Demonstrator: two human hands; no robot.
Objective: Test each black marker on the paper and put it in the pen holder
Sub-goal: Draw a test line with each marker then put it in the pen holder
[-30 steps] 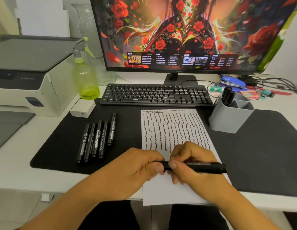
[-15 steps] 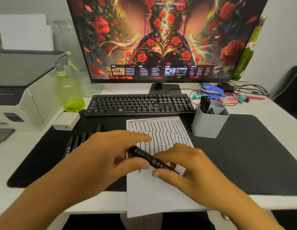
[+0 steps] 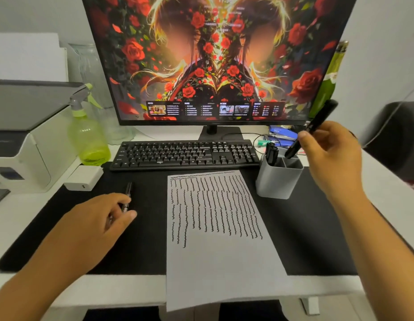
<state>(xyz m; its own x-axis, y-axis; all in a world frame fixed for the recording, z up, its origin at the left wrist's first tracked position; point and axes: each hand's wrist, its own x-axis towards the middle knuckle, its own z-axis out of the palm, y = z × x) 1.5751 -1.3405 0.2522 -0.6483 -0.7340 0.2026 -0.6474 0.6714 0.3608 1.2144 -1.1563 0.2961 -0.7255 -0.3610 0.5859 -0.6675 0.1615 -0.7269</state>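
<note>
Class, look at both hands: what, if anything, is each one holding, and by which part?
The right hand holds a black marker around its middle, above the pen holder. The left hand reaches onto the markers on the mat; a firm grip cannot be told.
</note>
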